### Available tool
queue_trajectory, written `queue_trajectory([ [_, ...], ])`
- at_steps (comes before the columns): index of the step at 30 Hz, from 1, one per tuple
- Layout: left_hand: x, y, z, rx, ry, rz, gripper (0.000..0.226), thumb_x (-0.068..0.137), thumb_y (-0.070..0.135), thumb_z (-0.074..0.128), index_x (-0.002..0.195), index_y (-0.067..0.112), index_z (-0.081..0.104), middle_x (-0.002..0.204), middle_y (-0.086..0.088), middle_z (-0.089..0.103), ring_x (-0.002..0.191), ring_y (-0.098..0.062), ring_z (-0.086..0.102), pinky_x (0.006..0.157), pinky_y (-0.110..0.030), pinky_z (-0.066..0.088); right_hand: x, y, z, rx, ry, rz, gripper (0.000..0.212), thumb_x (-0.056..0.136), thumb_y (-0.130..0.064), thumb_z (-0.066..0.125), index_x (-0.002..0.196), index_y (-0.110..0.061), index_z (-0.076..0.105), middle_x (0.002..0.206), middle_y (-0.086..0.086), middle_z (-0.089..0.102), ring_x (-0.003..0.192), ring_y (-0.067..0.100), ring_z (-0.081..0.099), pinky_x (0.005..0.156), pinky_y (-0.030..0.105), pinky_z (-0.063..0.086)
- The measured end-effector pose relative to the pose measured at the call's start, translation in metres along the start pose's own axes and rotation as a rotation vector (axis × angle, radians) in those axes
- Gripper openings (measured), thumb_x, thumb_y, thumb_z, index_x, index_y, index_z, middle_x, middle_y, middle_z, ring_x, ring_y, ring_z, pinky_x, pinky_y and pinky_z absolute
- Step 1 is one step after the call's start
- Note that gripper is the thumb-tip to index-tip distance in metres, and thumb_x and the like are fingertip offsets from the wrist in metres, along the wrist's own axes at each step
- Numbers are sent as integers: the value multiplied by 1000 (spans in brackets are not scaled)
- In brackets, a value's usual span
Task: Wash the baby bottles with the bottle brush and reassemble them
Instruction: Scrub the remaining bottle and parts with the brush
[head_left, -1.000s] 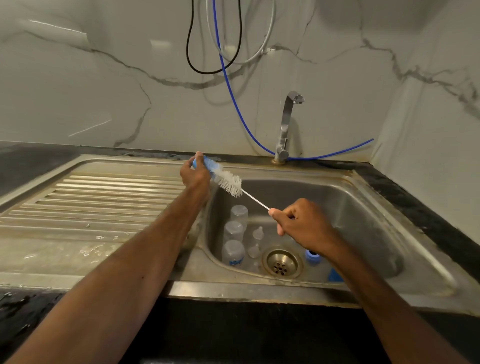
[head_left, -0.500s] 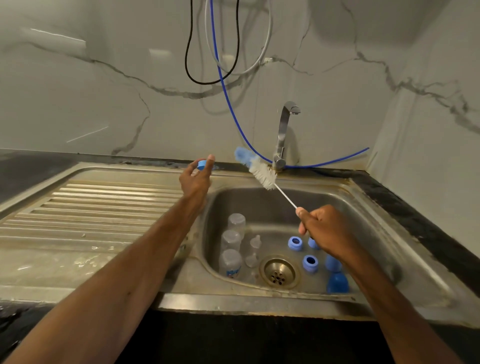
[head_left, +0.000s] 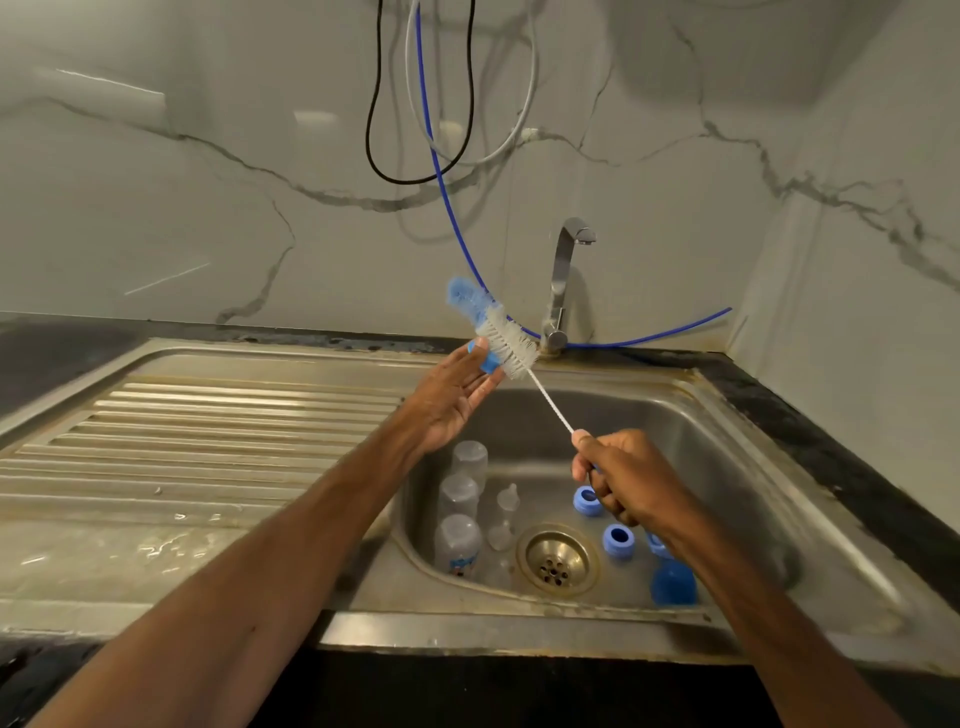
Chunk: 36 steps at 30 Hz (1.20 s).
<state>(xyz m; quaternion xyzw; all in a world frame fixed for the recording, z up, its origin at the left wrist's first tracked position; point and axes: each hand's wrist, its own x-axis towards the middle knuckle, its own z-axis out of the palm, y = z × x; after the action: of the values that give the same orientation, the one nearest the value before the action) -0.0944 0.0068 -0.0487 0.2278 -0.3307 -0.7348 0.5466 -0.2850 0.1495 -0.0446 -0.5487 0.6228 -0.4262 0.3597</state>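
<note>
My right hand (head_left: 621, 475) grips the handle of the bottle brush (head_left: 501, 340), whose white bristles and blue sponge tip point up and left over the sink. My left hand (head_left: 452, 397) pinches a small blue ring (head_left: 487, 361) between thumb and fingertips, and the bristles press against that ring. In the sink basin (head_left: 727, 467) three clear bottles (head_left: 457, 499) lie side by side at the left. A clear teat (head_left: 506, 501) stands beside them. Blue rings (head_left: 618, 540) and a blue cap (head_left: 672, 584) lie right of the drain (head_left: 556, 558).
The tap (head_left: 566, 275) stands at the back of the sink, its spout over the basin. A blue hose (head_left: 649, 338) and other cables hang down the marble wall. The ribbed, wet drainboard (head_left: 208, 436) stretches left. Dark countertop (head_left: 831, 457) borders the sink on the right.
The brush left the ring, swung right toward the tap, then came back against the ring in my left hand. My left hand has turned palm up and moved right.
</note>
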Motion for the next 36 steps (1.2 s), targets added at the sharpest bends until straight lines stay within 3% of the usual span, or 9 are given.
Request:
queue_trajectory([
  [3,-3,-5,10,25,-43,-44,37,96,15,69,130,3,60,128,-21,68,114,-30,70,84,-31,63,4,-2,7,2,39,-32,52,107,-31,46,62,-7,55,44,0,35,33,7,27,34,17,22],
  [9,8,9,-14,42,121,101,40,94,17,71,131,3,62,124,-17,72,104,-23,74,78,-26,61,-4,8,16,-77,-91,-58,53,107,-31,46,58,-12,49,42,0,34,32,7,26,34,17,21],
  [13,-4,-8,6,82,-19,-25,32,95,14,70,124,4,62,123,-18,72,113,-28,71,92,-34,61,8,-1,18,4,-17,-31,56,108,-32,44,55,-12,44,39,-3,30,30,8,24,35,14,19],
  [18,5,8,-1,0,88,103,41,93,13,72,130,1,61,120,-16,73,98,-22,76,73,-25,60,-4,4,15,-32,-131,-15,54,108,-34,43,58,-13,45,45,1,30,33,8,23,34,16,18],
  [23,-2,0,7,-33,30,-27,31,95,16,70,120,2,62,119,-21,72,104,-26,74,81,-29,62,7,-2,19,2,-77,-69,56,108,-33,43,55,-13,45,43,1,30,33,10,24,39,18,19],
  [27,3,20,2,-85,77,70,32,94,18,71,122,3,62,110,-16,74,93,-21,77,76,-25,61,4,8,18,-30,-129,-57,56,107,-35,44,55,-14,45,44,1,31,33,9,24,37,17,19],
  [29,1,22,-11,-93,99,64,38,93,16,73,125,1,60,112,-18,75,98,-24,76,75,-26,61,3,10,18,-69,-134,-70,57,107,-34,44,54,-14,46,42,0,32,33,9,25,37,18,21],
  [33,-6,7,6,11,-13,-71,43,91,13,73,130,0,58,122,-21,71,109,-28,72,86,-32,62,13,2,17,-15,-62,-100,57,108,-33,43,55,-12,45,42,1,31,33,10,25,38,18,21],
  [36,-2,17,7,-25,21,-6,33,93,15,71,122,2,61,112,-19,75,105,-28,73,88,-31,62,8,10,12,-8,-105,-73,57,108,-34,43,56,-12,45,44,1,31,34,10,23,37,15,19],
])
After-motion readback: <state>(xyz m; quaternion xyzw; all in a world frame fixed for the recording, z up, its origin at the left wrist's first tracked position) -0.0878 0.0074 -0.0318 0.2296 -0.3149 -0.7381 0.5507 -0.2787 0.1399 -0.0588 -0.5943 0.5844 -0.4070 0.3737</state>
